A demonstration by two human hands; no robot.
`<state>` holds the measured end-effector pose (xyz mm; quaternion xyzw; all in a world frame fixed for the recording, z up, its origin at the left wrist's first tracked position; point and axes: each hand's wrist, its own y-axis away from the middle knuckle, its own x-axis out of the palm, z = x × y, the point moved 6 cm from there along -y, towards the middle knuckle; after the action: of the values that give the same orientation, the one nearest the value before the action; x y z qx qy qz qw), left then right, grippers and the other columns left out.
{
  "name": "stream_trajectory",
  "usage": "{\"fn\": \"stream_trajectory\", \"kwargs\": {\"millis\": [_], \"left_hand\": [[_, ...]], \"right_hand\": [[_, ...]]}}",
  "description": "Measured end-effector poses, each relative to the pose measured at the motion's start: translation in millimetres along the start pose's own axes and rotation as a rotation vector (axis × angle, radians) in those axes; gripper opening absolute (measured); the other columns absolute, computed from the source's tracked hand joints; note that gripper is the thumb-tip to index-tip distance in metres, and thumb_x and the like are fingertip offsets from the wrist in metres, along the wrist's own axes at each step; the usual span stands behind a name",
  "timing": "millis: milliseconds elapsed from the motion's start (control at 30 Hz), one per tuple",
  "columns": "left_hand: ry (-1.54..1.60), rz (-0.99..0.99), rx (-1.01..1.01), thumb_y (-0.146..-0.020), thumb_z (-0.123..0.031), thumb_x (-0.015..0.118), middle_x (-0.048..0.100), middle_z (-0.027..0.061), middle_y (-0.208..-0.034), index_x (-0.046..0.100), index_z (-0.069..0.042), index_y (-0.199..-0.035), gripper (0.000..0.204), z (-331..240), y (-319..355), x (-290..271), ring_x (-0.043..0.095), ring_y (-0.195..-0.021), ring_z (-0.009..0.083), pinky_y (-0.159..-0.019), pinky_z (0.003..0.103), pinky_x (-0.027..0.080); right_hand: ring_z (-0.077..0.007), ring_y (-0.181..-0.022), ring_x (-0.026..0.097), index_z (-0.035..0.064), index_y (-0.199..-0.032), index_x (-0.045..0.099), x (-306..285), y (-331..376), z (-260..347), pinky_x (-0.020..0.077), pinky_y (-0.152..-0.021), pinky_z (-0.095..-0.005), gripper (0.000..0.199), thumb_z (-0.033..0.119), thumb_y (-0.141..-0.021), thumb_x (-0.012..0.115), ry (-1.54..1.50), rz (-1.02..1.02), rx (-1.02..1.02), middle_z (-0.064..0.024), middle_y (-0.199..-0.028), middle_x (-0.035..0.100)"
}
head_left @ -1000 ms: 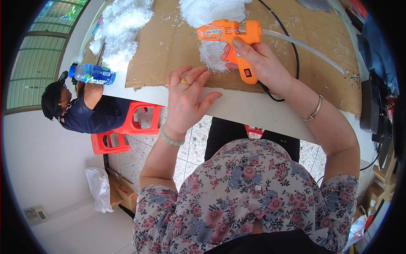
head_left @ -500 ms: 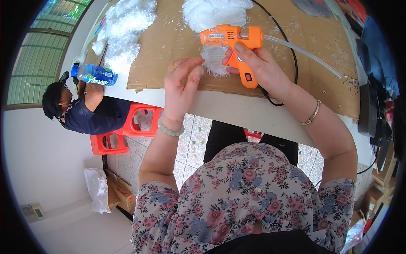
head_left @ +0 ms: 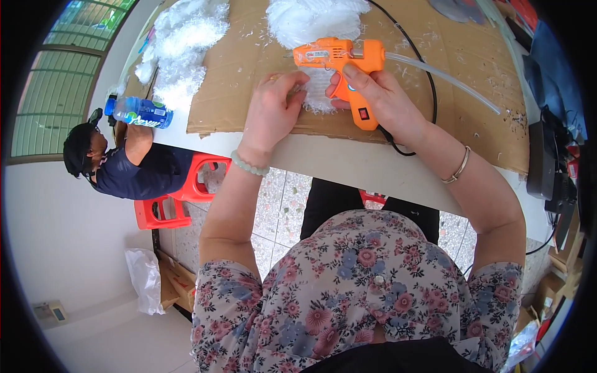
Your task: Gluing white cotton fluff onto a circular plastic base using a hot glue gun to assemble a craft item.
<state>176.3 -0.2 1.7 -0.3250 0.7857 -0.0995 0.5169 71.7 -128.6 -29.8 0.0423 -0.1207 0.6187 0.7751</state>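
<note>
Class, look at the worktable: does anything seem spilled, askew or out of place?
Yes. White fluffy scraps lie strewn over the cardboard sheet and onto the table's left end. A blue bottle lies on its side near that edge. The glue gun itself looks normal.

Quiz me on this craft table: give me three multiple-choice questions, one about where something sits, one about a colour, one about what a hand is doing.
1. Where does the blue bottle lie?
A. at the table's left edge
B. on the red stool
C. beside the right hand

2. What colour is the glue gun?
A. green
B. orange
C. white

3. What is the right hand doing?
A. lying flat and empty
B. holding the glue gun
C. lifting the bottle

Answers: 1 A, it lies left of the cardboard sheet; 2 B, its body is orange; 3 B, the fingers wrap its handle while the left hand presses white fluff.
</note>
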Motion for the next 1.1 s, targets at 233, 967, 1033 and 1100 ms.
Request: {"fn": "stream_trajectory", "kwargs": {"millis": [233,967,1033,1100], "left_hand": [[0.107,-0.139,-0.19,-0.076,-0.002,0.063,0.064,0.0122,-0.084,0.065,-0.003,-0.09,0.015,30.6,-4.9,-3.8,0.059,-0.083,0.0291,-0.08,0.038,0.045],[-0.384,0.097,0.252,-0.067,0.003,0.059,0.062,0.0105,-0.077,0.061,-0.004,-0.093,0.027,-18.2,-4.0,-1.9,0.059,-0.087,0.0296,-0.082,0.041,0.044],[-0.406,0.039,0.26,-0.067,0.003,0.06,0.062,0.0106,-0.077,0.06,-0.005,-0.094,0.028,-24.2,-8.4,-6.7,0.059,-0.088,0.0298,-0.082,0.041,0.044],[-0.4,-0.014,0.277,-0.068,0.002,0.06,0.062,0.0106,-0.077,0.06,-0.005,-0.094,0.027,-31.5,-9.1,-10.5,0.058,-0.088,0.0298,-0.082,0.041,0.043]], "right_hand": [[-0.0141,-0.096,0.057,0.0003,-0.116,0.05,0.0,0.2,-3.4,0.0519,-0.084,-0.0324,0.044,0.039,-0.095,0.046,-0.004,-0.002,0.038,-0.0071,-0.103,0.057],[-0.0145,-0.075,0.062,0.0022,-0.1,0.057,-31.5,21.8,98.3,0.0499,-0.065,-0.0244,0.02,0.019,-0.094,0.05,-0.185,-0.546,-0.006,-0.0089,-0.086,0.063],[-0.0222,-0.091,0.063,-0.0014,-0.116,0.05,-59.6,33.6,91.0,0.054,-0.081,-0.0349,0.04,0.033,-0.096,0.042,0.116,-0.308,-0.158,-0.0114,-0.099,0.062],[-0.0214,-0.09,0.063,-0.0021,-0.113,0.052,-65.3,41.6,86.0,0.0533,-0.08,-0.0336,0.04,0.033,-0.096,0.043,0.214,-0.271,-0.138,-0.0105,-0.096,0.063]]}}
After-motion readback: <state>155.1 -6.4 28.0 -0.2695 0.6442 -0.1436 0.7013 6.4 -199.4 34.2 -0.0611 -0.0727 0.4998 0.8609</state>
